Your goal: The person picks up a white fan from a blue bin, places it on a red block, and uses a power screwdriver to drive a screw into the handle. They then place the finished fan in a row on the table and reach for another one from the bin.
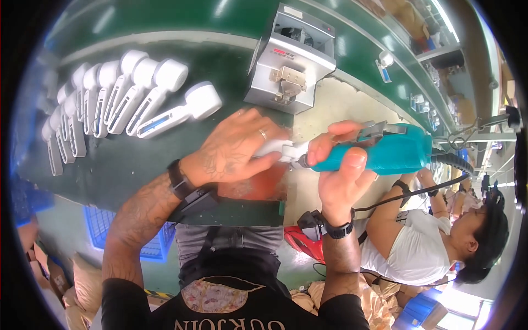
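Observation:
My right hand is closed around a teal electric screwdriver, held level with its tip pointing left. The tip meets a small white plastic piece, which my left hand grips and steadies over the bench. My left fingers cover much of that piece, so its full shape is hidden. Beyond my left hand lies a white device with a round head and a long handle. Several more like it lie in a fanned row to the left.
A grey metal machine stands just beyond my hands. A reddish patch marks the dark green bench near me. The screwdriver's black cable runs off right. A co-worker in a white shirt works at right. A blue crate sits below the bench.

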The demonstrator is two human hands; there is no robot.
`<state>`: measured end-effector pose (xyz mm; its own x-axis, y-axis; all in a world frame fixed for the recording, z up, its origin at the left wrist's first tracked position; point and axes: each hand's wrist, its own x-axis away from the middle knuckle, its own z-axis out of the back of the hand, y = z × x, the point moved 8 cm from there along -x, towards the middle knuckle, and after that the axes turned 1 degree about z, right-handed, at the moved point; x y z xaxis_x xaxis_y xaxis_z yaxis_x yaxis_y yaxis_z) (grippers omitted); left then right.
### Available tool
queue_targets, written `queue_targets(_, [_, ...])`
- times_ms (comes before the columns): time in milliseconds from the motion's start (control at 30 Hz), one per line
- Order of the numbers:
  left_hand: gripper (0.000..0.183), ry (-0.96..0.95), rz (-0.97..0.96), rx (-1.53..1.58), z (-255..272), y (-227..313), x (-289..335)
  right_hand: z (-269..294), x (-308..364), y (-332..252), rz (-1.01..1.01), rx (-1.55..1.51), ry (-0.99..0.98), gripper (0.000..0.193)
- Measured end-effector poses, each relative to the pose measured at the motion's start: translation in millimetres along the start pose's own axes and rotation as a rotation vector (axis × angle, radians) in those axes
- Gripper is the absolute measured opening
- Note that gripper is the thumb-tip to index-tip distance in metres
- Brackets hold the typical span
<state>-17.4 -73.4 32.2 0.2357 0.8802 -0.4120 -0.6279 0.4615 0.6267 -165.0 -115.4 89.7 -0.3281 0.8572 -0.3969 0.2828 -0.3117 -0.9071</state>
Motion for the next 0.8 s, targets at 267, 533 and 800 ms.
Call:
queue_targets(267, [0.04, -0.003, 0.027, -0.02, 1, -4, -4, -5, -4, 13, -0.023, 0.109, 0.029, 0.063])
queue_targets(533, [0.037, 0.106, -0.13, -0.07, 17, 12, 4, -2, 11, 33, -0.103, -0.137, 0.046, 0.038])
queue_targets(800, [0.039, -0.08, -0.083, -0.134, -5, 16, 11, -4, 17, 14, 0.009, 0.063, 0.043, 0.046])
